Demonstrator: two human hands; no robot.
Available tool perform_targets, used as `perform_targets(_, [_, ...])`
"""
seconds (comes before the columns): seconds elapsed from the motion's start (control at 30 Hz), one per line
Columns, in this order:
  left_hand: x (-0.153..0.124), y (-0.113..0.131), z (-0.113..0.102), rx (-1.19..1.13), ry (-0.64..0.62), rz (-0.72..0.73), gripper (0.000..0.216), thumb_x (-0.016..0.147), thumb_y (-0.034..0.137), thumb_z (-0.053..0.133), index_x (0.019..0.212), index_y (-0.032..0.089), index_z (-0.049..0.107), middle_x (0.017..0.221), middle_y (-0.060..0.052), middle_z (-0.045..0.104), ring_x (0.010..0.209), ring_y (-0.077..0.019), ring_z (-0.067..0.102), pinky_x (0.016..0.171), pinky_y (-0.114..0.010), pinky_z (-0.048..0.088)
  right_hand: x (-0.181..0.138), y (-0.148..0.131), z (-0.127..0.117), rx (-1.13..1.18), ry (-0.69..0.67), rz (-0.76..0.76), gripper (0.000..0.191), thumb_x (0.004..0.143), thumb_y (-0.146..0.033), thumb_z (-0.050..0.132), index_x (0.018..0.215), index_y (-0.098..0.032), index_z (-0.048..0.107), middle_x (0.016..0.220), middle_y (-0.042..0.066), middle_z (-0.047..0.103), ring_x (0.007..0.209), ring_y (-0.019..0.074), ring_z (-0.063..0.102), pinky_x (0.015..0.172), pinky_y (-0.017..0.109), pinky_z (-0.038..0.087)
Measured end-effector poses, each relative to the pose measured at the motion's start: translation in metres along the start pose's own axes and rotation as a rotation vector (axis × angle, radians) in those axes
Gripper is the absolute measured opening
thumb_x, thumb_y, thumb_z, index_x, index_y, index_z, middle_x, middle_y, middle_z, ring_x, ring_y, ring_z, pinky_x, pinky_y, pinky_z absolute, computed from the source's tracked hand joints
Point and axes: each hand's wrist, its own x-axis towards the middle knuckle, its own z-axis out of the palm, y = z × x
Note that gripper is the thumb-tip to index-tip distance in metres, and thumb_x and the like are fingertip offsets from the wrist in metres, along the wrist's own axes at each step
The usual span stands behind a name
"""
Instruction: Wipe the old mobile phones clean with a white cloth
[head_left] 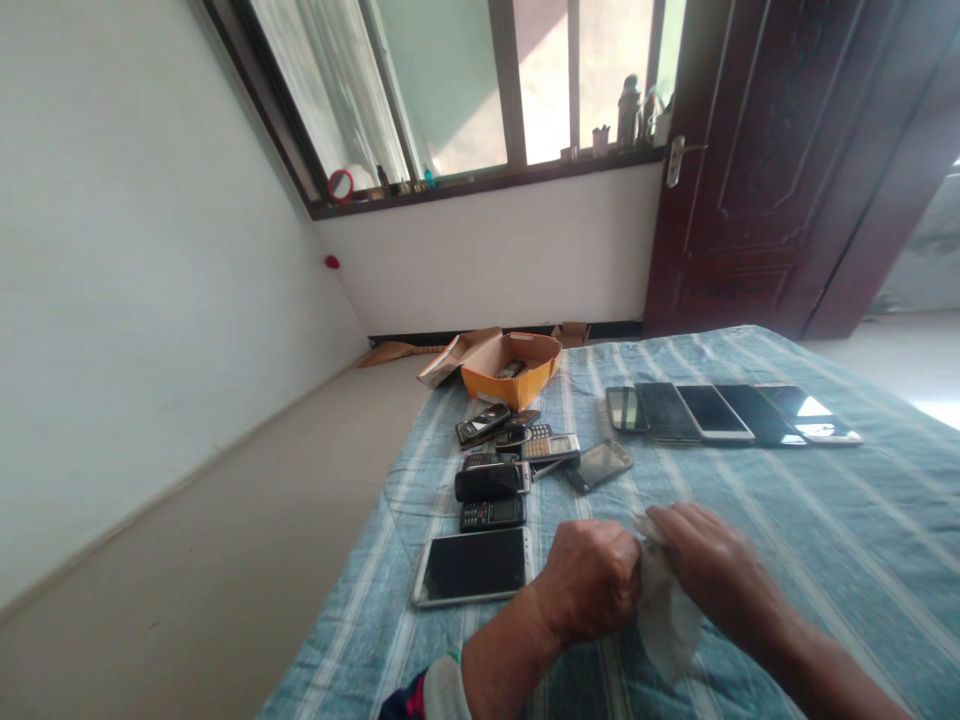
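My left hand (589,580) and my right hand (712,565) meet over the striped cloth, both closed on a white wipe (667,615) that hangs between them. What the wipe may cover is hidden. A large white-edged smartphone (472,567) lies flat just left of my left hand. Beyond it sits a heap of old keypad phones (499,470), with a small dark touchscreen phone (598,465) beside it.
A row of several smartphones (731,413) lies screen-up at the far right of the blue-green striped cloth (862,520). An orange cardboard box (512,368) stands at the far edge. Bare floor lies to the left, a dark wooden door (772,170) beyond.
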Motion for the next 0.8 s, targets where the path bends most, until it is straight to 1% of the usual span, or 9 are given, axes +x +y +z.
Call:
perform_targets(0.07, [0.0,0.0,0.001,-0.006,0.001,0.007,0.005,0.071,0.02,0.055,0.069,0.016,0.054,0.061,-0.002,0.057,0.056,-0.0144,0.054,0.049,-0.022,0.035,0.0,-0.004,0.002,-0.009,0.019,-0.038,0.027,0.089,-0.015,0.036,0.081,-0.018,0.062,0.072,0.006,0.061,0.067,0.0162,0.056,0.064,0.025,0.041])
perform_targets(0.13, [0.0,0.0,0.0,-0.007,-0.004,0.009,0.005,0.072,0.02,0.055,0.069,0.016,0.055,0.061,-0.002,0.057,0.056,-0.0142,0.054,0.049,-0.022,0.035,-0.001,-0.001,0.004,-0.008,0.023,-0.014,0.028,0.089,-0.016,0.035,0.083,-0.018,0.062,0.071,0.005,0.062,0.066,0.0161,0.056,0.062,0.025,0.042])
perform_targets(0.23, [0.0,0.0,-0.002,0.002,-0.018,0.001,0.007,0.075,0.021,0.055,0.069,0.016,0.056,0.062,-0.002,0.058,0.056,-0.014,0.054,0.048,-0.022,0.033,-0.001,0.015,0.005,0.02,0.008,0.111,0.027,0.09,-0.02,0.035,0.086,-0.02,0.061,0.075,0.004,0.064,0.066,0.0152,0.059,0.061,0.024,0.043])
perform_targets(0.33, [0.001,-0.001,-0.003,0.014,-0.031,-0.008,0.011,0.076,0.022,0.055,0.067,0.016,0.055,0.062,-0.002,0.059,0.055,-0.0139,0.054,0.048,-0.023,0.032,-0.002,0.036,0.003,0.009,0.006,0.232,0.026,0.09,-0.025,0.036,0.081,-0.022,0.06,0.075,0.004,0.066,0.064,0.0156,0.061,0.059,0.025,0.045])
perform_targets(0.43, [0.0,-0.001,-0.001,0.012,-0.022,-0.008,0.014,0.077,0.024,0.055,0.065,0.016,0.054,0.061,-0.002,0.058,0.055,-0.014,0.054,0.047,-0.023,0.032,0.0,0.044,-0.004,-0.038,0.096,0.278,0.026,0.089,-0.03,0.037,0.081,-0.022,0.06,0.073,0.004,0.066,0.064,0.0175,0.062,0.058,0.026,0.046])
perform_targets(0.53, [0.0,0.0,0.003,0.003,0.009,0.002,0.011,0.076,0.022,0.054,0.066,0.017,0.054,0.061,-0.002,0.058,0.055,-0.0141,0.055,0.047,-0.023,0.034,0.004,0.03,-0.009,-0.009,0.25,0.195,0.021,0.089,-0.029,0.041,0.097,-0.019,0.059,0.086,0.006,0.067,0.076,0.0186,0.065,0.066,0.027,0.048])
perform_targets(0.63, [-0.001,0.0,0.005,0.004,0.043,-0.007,0.009,0.076,0.021,0.052,0.068,0.017,0.055,0.062,-0.003,0.059,0.055,-0.0142,0.055,0.048,-0.023,0.035,0.007,0.005,-0.006,0.071,0.312,0.024,0.021,0.09,-0.018,0.041,0.104,-0.017,0.057,0.091,0.008,0.065,0.082,0.0172,0.063,0.073,0.026,0.047])
perform_targets(0.7, [0.0,0.0,0.005,-0.015,0.044,-0.004,0.006,0.075,0.021,0.052,0.073,0.017,0.055,0.064,-0.003,0.062,0.055,-0.0146,0.057,0.048,-0.023,0.036,0.007,-0.007,0.0,0.143,0.257,-0.072,0.02,0.091,-0.017,0.041,0.104,-0.017,0.057,0.089,0.007,0.064,0.082,0.0166,0.06,0.073,0.026,0.046])
perform_targets(0.8, [0.0,0.0,0.002,-0.054,0.015,0.008,0.006,0.071,0.02,0.055,0.075,0.017,0.054,0.067,-0.002,0.063,0.058,-0.0156,0.058,0.048,-0.023,0.035,0.005,-0.012,0.008,0.19,0.13,-0.103,0.018,0.093,-0.019,0.04,0.094,-0.017,0.058,0.083,0.006,0.061,0.077,0.0163,0.057,0.068,0.028,0.044])
